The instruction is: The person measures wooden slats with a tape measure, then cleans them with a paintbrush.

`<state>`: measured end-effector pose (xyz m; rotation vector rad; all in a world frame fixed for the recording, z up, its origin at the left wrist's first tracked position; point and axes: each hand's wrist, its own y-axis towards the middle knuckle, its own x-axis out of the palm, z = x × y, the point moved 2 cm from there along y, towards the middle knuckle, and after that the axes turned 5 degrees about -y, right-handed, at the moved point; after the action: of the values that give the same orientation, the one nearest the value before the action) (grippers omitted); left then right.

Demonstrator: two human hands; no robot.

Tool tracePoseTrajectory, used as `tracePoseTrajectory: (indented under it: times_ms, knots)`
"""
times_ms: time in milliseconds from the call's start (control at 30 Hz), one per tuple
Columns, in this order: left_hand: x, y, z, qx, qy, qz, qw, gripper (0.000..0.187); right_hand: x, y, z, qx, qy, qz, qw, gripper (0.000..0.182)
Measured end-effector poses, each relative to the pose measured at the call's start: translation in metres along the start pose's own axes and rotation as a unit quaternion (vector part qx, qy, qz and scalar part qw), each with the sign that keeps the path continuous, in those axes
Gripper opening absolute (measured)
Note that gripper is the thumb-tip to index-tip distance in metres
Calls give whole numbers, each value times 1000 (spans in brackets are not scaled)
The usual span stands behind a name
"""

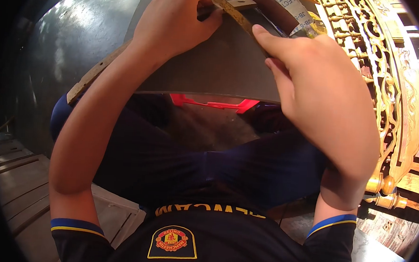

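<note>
My left hand is closed near the top, thumb and fingers curled around a flat pale wooden piece with a small hole near its end. My right hand grips a narrow, worn yellowish-brown strip, index finger stretched along it. That strip slants up to the left, its far end crossing the wooden piece beside my left fingertips. Under both hands lies a smooth dark grey board over my lap. Past my left forearm shows a wooden strip with a hole, partly hidden by the arm.
Carved golden wooden railings stand along the right. A printed sheet or bag lies beyond my right hand. Red plastic shows below the board's near edge, between my legs. Wooden slats are at the lower left.
</note>
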<state>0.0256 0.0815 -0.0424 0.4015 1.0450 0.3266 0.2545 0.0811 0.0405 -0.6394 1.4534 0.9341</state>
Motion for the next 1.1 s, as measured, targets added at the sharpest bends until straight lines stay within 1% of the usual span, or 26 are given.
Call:
tracePoseTrajectory:
  times_ms: [33,67,133,200,233,333,367,433,533,600,700,733,767,867,900,933,1000,1033,1100]
  knots:
    - [1,2,0,1,-7,0,1000,33,25,10,3,2,8,26,1000,35]
    - [1,4,2,2,0,-4,1000,33,34,17,1,3,15,53,998,36]
    - [-1,2,4,-3,15,-11,1000,33,22,8,-2,17,11,30,999,37]
    - [-1,3,5,3,7,-6,1000,33,-14,-10,-7,14,-4,-13,1000,37]
    - [-2,2,3,3,4,-3,1000,33,-23,-18,-10,6,-40,-11,999,36]
    - [-1,2,0,9,7,-3,1000,34,3,-2,2,9,29,41,999,36]
    - [0,3,2,0,4,-7,1000,34,19,10,3,26,37,20,999,36]
    - [-1,3,4,-21,-2,-15,1000,34,13,5,4,21,32,19,999,36]
    - [-3,3,4,-20,-2,-14,1000,34,-12,-10,-3,-14,4,33,999,37]
    - [-3,2,0,-10,9,-1,1000,33,-20,-12,-7,7,13,-14,1000,37]
    - [0,2,-1,-6,9,-4,1000,32,31,14,2,17,32,32,999,39]
    - [1,3,-1,-9,7,-3,1000,32,39,19,4,19,35,46,998,39]
    - [2,3,1,-10,7,-4,1000,32,32,14,4,9,18,60,998,38]
    - [0,1,1,-11,17,6,1000,32,-18,-16,-3,7,-12,2,1000,37]
    - [0,2,-1,-6,22,14,1000,32,-29,-19,-7,26,-30,-47,998,36]
    - [0,0,-1,0,26,19,999,31,-24,-13,-6,18,-4,-36,999,36]
    - [0,0,0,-15,17,3,1000,31,-2,3,3,21,46,-13,999,36]
    - [0,2,1,-21,13,-1,1000,31,16,8,5,30,27,36,999,35]
    - [1,2,5,-24,14,0,1000,31,8,6,10,14,32,20,999,36]
